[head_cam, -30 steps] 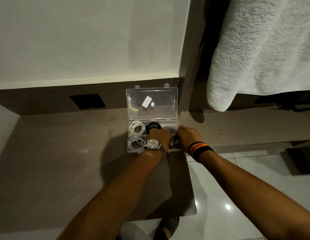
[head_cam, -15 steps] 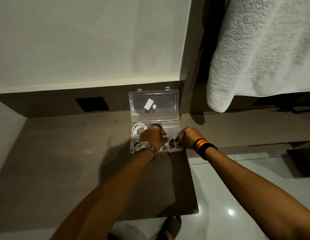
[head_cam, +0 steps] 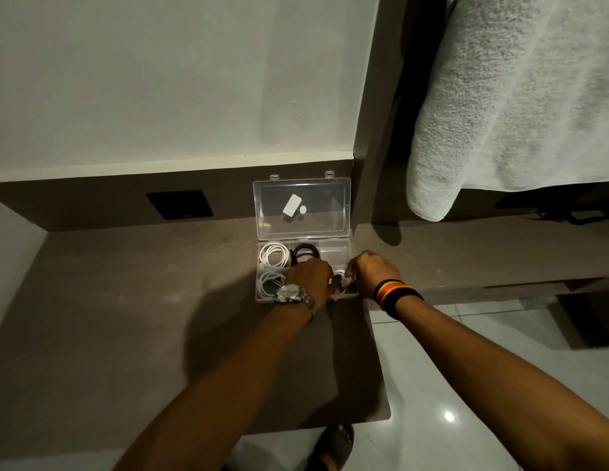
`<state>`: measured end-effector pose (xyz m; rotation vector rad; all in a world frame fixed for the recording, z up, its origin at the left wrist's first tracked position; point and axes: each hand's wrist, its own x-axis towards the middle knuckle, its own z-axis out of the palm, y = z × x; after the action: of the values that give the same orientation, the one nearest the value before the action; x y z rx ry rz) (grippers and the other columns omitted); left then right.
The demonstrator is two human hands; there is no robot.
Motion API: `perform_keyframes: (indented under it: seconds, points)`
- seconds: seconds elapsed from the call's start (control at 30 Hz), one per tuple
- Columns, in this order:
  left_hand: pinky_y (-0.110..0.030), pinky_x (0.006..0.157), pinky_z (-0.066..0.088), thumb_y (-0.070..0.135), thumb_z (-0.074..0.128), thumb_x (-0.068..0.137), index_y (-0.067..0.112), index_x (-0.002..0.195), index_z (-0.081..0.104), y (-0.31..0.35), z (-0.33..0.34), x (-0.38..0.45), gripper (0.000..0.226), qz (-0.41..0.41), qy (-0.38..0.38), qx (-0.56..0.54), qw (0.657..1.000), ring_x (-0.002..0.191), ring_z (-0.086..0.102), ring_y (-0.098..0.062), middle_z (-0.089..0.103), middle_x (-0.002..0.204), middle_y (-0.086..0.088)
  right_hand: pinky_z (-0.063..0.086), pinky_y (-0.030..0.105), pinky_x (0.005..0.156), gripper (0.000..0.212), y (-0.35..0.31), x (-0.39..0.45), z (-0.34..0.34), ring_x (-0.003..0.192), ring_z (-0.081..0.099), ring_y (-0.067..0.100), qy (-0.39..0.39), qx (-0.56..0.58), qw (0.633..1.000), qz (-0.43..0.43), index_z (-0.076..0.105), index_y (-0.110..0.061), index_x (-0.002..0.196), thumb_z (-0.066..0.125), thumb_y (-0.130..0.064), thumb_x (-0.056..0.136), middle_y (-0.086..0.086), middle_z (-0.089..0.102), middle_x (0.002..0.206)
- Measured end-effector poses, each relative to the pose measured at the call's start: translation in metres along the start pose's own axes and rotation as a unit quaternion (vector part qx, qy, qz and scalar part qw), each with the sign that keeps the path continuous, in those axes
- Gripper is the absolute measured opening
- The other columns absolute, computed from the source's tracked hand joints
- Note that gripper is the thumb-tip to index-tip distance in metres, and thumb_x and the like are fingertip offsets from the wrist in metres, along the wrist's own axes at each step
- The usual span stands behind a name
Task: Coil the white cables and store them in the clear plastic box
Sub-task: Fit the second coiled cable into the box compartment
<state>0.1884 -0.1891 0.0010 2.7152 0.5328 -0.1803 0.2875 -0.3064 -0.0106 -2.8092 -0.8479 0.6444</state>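
A clear plastic box (head_cam: 336, 248) stands open on the brown desk, its lid (head_cam: 301, 207) leaning back against the wall. One coiled white cable (head_cam: 273, 254) lies in the back left compartment, a black coiled cable (head_cam: 306, 252) in the back middle one, and another white coil (head_cam: 267, 283) in the front left. My left hand (head_cam: 310, 278) and my right hand (head_cam: 372, 272) meet over the front right compartment, both pinching a white cable coil (head_cam: 340, 282) that is mostly hidden between them.
The brown desk (head_cam: 143, 317) ends at a rounded front right corner above the white tiled floor (head_cam: 466, 385). A black wall socket (head_cam: 179, 203) sits behind on the left. A white towel (head_cam: 500, 96) hangs at the upper right. A sandalled foot (head_cam: 332, 447) shows below the desk edge.
My left hand has slid from over the box's middle toward the front right, uncovering the black coil. Both hands stay closed on the white coil at the front right compartment.
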Motion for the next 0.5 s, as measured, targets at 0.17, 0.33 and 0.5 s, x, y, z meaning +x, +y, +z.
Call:
perform_keyframes:
  seconds: [0.17, 0.33, 0.5]
  points:
    - [-0.036, 0.074, 0.055, 0.052, 0.072, 0.080, 0.016, 0.092, 0.072, 0.000, 0.007, 0.008, 0.038, -0.011, -0.016, 0.061, 0.998, 0.090, 0.068, -0.029, 0.071, 0.094, -0.008, 0.057, 0.036, 0.091, 0.027, 0.004, 0.006, 0.001, 0.096, 0.068, 0.025, -0.007, 0.013, 1.000, -0.005, 0.075, -0.018, 0.108, 0.082, -0.024, 0.082, 0.006, 0.070, 0.108]
    - [-0.037, 0.075, 0.054, 0.033, 0.069, 0.086, 0.012, 0.098, 0.073, 0.009, 0.010, 0.011, 0.025, 0.014, 0.008, 0.142, 0.990, 0.096, 0.068, -0.031, 0.072, 0.099, -0.010, 0.059, 0.035, 0.084, 0.028, 0.004, 0.010, 0.001, 0.089, 0.068, 0.023, 0.014, 0.007, 1.000, -0.009, 0.075, -0.014, 0.105, 0.079, -0.033, 0.084, 0.006, 0.071, 0.104]
    - [-0.037, 0.072, 0.056, 0.024, 0.067, 0.087, 0.013, 0.092, 0.075, 0.007, 0.014, 0.012, 0.014, 0.000, 0.013, 0.134, 0.991, 0.091, 0.070, -0.029, 0.073, 0.096, -0.009, 0.056, 0.040, 0.091, 0.038, -0.004, 0.000, 0.009, 0.091, 0.066, 0.026, 0.056, -0.097, 0.993, -0.049, 0.070, -0.013, 0.108, 0.075, -0.042, 0.085, 0.008, 0.065, 0.109]
